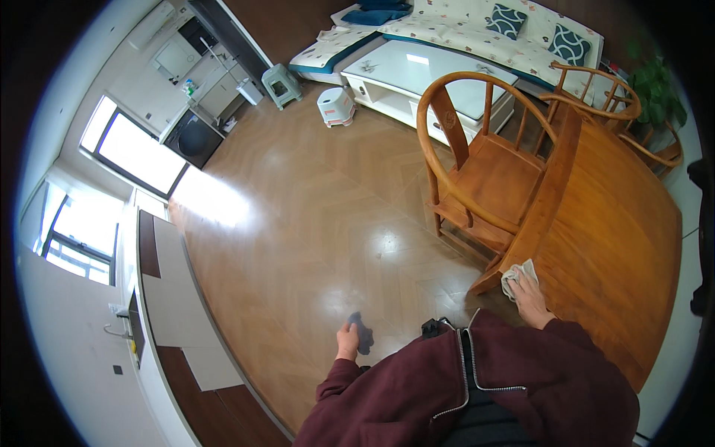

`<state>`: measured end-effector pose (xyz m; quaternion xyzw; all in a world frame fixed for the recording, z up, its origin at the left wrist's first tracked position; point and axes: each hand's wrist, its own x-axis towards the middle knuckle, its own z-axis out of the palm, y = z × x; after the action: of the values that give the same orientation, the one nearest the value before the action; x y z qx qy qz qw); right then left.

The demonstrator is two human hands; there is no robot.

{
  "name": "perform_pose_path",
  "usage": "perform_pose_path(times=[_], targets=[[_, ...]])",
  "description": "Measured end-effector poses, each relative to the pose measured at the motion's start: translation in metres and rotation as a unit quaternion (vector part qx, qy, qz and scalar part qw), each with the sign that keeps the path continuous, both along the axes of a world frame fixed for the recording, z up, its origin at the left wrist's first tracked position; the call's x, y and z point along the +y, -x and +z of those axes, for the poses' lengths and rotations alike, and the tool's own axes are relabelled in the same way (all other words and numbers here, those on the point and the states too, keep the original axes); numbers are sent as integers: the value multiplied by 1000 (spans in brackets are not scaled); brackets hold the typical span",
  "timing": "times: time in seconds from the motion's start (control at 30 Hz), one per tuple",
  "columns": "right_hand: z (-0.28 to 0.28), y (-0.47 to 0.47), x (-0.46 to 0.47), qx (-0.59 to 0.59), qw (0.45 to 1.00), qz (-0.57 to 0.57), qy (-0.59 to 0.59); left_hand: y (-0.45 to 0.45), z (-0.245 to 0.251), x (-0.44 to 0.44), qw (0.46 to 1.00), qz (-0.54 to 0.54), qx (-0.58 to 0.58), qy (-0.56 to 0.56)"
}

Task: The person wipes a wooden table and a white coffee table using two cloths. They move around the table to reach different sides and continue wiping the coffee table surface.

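Note:
A light-coloured cloth (520, 277) lies under my right hand (527, 296), pressed on the near corner of a wooden table (609, 240). My left hand (347, 339) hangs over the floor beside my body, its fingers towards the camera's far side. Next to its fingertips shows a dark, limp shape (364, 334), which looks like a cloth or glove; it seems pinched between thumb and fingers. Against the table's left edge stands a wooden armchair with a curved back (491, 173).
More wooden chairs (597, 92) stand at the table's far end, near a leafy plant (656, 92). A white coffee table (424, 70), a plastic step stool (335, 106) and a grey-green stool (281, 85) are further off. Low cabinets (184, 302) line the left.

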<state>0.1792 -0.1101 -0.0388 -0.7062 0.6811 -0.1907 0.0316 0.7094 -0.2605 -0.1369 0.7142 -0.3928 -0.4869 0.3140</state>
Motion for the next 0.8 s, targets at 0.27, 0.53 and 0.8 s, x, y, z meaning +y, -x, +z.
perform_pose_path(times=[0.27, 0.53, 0.8], targets=[[-15, -17, -76, 46, 998, 45, -15, -29, -18, 27, 1000, 20, -10, 3], [-25, -14, -86, 22, 996, 7, -88, -25, -20, 65, 996, 23, -88, -6], [-19, 10, 16, -5, 1000, -21, 6, 5, -14, 115, 998, -10, -68, 7]])
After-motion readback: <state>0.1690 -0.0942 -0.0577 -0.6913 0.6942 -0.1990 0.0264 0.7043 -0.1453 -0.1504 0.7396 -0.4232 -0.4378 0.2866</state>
